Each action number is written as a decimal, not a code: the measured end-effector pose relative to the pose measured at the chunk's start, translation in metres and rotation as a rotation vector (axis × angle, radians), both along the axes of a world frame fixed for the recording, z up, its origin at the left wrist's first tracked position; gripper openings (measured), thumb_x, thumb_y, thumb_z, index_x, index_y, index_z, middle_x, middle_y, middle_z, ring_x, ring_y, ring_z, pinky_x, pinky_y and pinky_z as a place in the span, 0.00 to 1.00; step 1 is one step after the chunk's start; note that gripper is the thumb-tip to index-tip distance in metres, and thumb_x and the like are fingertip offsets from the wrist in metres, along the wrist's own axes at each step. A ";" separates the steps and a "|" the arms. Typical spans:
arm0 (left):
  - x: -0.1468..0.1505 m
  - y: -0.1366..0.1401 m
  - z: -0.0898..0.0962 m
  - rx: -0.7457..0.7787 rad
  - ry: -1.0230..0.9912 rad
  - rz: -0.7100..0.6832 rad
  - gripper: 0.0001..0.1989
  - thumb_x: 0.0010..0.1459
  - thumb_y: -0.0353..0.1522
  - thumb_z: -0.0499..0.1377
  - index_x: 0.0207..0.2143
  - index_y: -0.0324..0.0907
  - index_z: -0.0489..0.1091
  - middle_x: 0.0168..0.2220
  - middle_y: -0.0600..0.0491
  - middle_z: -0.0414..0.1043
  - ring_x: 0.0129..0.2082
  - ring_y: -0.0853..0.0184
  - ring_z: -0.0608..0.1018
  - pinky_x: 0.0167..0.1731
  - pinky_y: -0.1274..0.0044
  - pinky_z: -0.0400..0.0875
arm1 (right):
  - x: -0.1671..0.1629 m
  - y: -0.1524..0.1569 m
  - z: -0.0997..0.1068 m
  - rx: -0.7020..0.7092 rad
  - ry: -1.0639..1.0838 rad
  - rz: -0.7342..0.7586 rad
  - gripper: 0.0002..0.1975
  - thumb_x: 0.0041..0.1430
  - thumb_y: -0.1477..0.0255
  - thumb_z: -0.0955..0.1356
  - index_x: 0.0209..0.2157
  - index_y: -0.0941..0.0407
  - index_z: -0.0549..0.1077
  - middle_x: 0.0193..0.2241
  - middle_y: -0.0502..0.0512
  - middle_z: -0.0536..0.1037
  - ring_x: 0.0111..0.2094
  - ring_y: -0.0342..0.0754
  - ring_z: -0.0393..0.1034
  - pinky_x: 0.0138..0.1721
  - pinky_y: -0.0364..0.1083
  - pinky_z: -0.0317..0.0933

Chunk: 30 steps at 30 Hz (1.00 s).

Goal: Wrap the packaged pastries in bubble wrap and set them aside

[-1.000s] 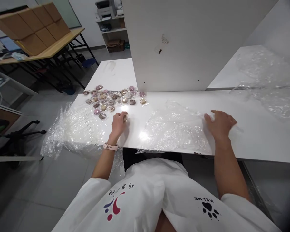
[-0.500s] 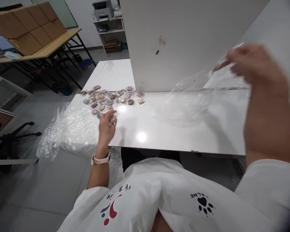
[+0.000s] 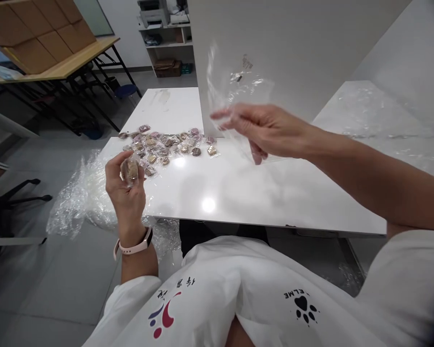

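Note:
My left hand [image 3: 125, 185] is raised above the table's left part, its fingers closed round a wrapped cookie [image 3: 130, 171] of tan colour in clear film. Over the middle of the table, my right hand [image 3: 253, 126] grips a thin clear plastic bag [image 3: 235, 82], which spreads up and behind the fingers. Part of the bag is hard to make out against the pale panel. Several individually wrapped cookies [image 3: 166, 143], tan, dark brown and pinkish, lie in a loose heap beyond my left hand.
The white table [image 3: 238, 193] runs along in front of me, with an upright grey-white panel [image 3: 304, 58] behind it. Bubble wrap [image 3: 88, 195] hangs over the left end. More clear plastic wrap [image 3: 376, 111] lies at the right. A wooden table with cardboard boxes [image 3: 47, 38] stands far left.
My right hand has swung left with the plastic bag, from the far right to the table's middle. My left hand has lifted and moved left, turning the wrapped cookie into view.

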<state>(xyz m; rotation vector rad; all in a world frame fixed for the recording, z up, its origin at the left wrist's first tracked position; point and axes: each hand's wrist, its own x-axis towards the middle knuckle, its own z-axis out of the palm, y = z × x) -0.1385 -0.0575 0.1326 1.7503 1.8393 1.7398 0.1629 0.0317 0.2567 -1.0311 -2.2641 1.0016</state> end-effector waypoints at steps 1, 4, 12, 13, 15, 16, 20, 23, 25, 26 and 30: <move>0.001 -0.003 0.004 0.035 -0.020 0.021 0.15 0.62 0.36 0.61 0.52 0.53 0.69 0.51 0.51 0.68 0.43 0.66 0.74 0.31 0.77 0.77 | -0.006 -0.003 0.010 -0.026 0.136 -0.006 0.21 0.71 0.67 0.55 0.59 0.51 0.69 0.51 0.48 0.75 0.39 0.41 0.78 0.24 0.33 0.65; 0.000 -0.011 0.012 0.104 -0.065 0.060 0.15 0.61 0.36 0.63 0.50 0.53 0.71 0.47 0.52 0.69 0.38 0.68 0.74 0.29 0.78 0.76 | -0.002 -0.003 0.040 0.001 0.441 -0.121 0.22 0.69 0.67 0.56 0.61 0.53 0.66 0.59 0.48 0.68 0.52 0.50 0.73 0.29 0.35 0.64; -0.003 -0.016 0.007 0.087 -0.102 -0.020 0.15 0.61 0.37 0.63 0.51 0.52 0.70 0.44 0.55 0.69 0.36 0.70 0.73 0.29 0.77 0.76 | 0.096 0.030 -0.019 -0.149 0.422 -0.546 0.25 0.72 0.59 0.59 0.66 0.49 0.59 0.66 0.61 0.60 0.51 0.51 0.73 0.20 0.37 0.50; 0.002 -0.013 0.007 0.077 -0.100 -0.042 0.15 0.61 0.36 0.63 0.51 0.52 0.70 0.45 0.54 0.69 0.36 0.70 0.73 0.29 0.77 0.76 | 0.109 0.029 -0.039 -0.197 0.360 -0.612 0.26 0.73 0.60 0.57 0.68 0.51 0.55 0.64 0.67 0.62 0.45 0.48 0.76 0.20 0.37 0.52; 0.020 -0.007 0.006 0.054 -0.082 -0.118 0.14 0.63 0.34 0.62 0.51 0.51 0.69 0.46 0.53 0.68 0.37 0.70 0.73 0.29 0.77 0.75 | 0.131 0.023 -0.080 -0.293 0.238 -0.701 0.30 0.73 0.57 0.56 0.70 0.55 0.52 0.58 0.75 0.69 0.28 0.41 0.73 0.19 0.40 0.57; 0.033 -0.003 0.005 0.039 -0.062 -0.173 0.14 0.63 0.33 0.60 0.51 0.51 0.69 0.46 0.52 0.68 0.38 0.69 0.73 0.29 0.76 0.76 | 0.140 0.020 -0.100 -0.329 0.193 -0.732 0.31 0.72 0.55 0.56 0.69 0.56 0.53 0.55 0.76 0.73 0.21 0.39 0.67 0.19 0.41 0.58; 0.104 0.005 0.004 -0.029 0.121 -0.477 0.15 0.67 0.29 0.53 0.53 0.53 0.65 0.47 0.51 0.67 0.42 0.67 0.74 0.34 0.74 0.77 | 0.161 0.010 -0.164 -0.332 0.004 -0.763 0.32 0.70 0.52 0.56 0.68 0.54 0.57 0.50 0.72 0.77 0.16 0.40 0.59 0.19 0.45 0.59; 0.158 0.002 0.005 -0.027 0.334 -0.683 0.17 0.67 0.27 0.51 0.54 0.52 0.63 0.50 0.49 0.66 0.48 0.64 0.73 0.39 0.73 0.76 | 0.170 0.012 -0.193 -0.166 -0.257 -0.724 0.29 0.71 0.54 0.53 0.68 0.48 0.59 0.49 0.62 0.79 0.25 0.47 0.68 0.32 0.50 0.66; 0.186 0.003 0.001 -0.003 0.484 -0.765 0.20 0.66 0.24 0.50 0.56 0.51 0.62 0.51 0.48 0.64 0.51 0.63 0.70 0.38 0.74 0.75 | 0.176 0.018 -0.207 -0.072 -0.414 -0.676 0.28 0.71 0.57 0.52 0.68 0.46 0.58 0.47 0.57 0.80 0.37 0.54 0.73 0.42 0.54 0.66; 0.196 0.006 -0.004 0.005 0.552 -0.800 0.22 0.65 0.23 0.49 0.57 0.51 0.61 0.52 0.48 0.64 0.52 0.62 0.69 0.36 0.75 0.74 | 0.179 0.021 -0.214 -0.050 -0.473 -0.646 0.28 0.71 0.58 0.52 0.68 0.46 0.57 0.47 0.56 0.80 0.42 0.56 0.73 0.45 0.55 0.65; 0.214 0.033 -0.055 -0.088 0.788 -0.859 0.23 0.64 0.19 0.45 0.54 0.48 0.64 0.49 0.46 0.66 0.48 0.62 0.69 0.28 0.79 0.68 | 0.193 0.032 -0.238 -0.006 -0.597 -0.587 0.29 0.70 0.56 0.53 0.67 0.47 0.60 0.54 0.58 0.76 0.51 0.60 0.71 0.49 0.57 0.63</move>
